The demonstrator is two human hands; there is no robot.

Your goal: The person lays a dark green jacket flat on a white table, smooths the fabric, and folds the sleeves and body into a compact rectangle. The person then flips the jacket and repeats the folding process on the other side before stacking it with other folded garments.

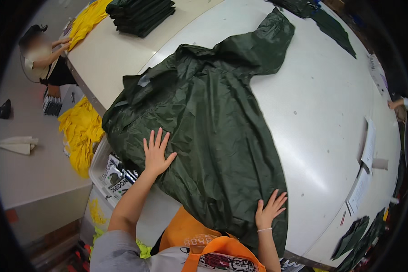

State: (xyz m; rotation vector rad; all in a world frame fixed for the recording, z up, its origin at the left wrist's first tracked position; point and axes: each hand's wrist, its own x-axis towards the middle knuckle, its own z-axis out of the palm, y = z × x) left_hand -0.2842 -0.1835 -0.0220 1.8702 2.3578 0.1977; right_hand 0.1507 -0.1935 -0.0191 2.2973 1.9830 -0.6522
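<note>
A dark green raincoat [208,122] lies spread over the white table [322,136], one sleeve reaching toward the far side. Its lower part comes up to the table's near edge, close to my body. My left hand [156,156] rests flat on the left part of the coat, fingers spread. Near the coat's lower right edge, my right hand [270,212] presses on the fabric with its fingers apart. Neither hand grips the cloth. Creases run lengthwise down the coat.
A stack of folded dark green garments [140,16] stands at the far left. Yellow garments [82,131] hang left of a white bin [97,170] holding printed packets. Papers [361,181] lie at the right. A co-worker [43,56] handles yellow fabric; another person's hand [396,103] shows far right.
</note>
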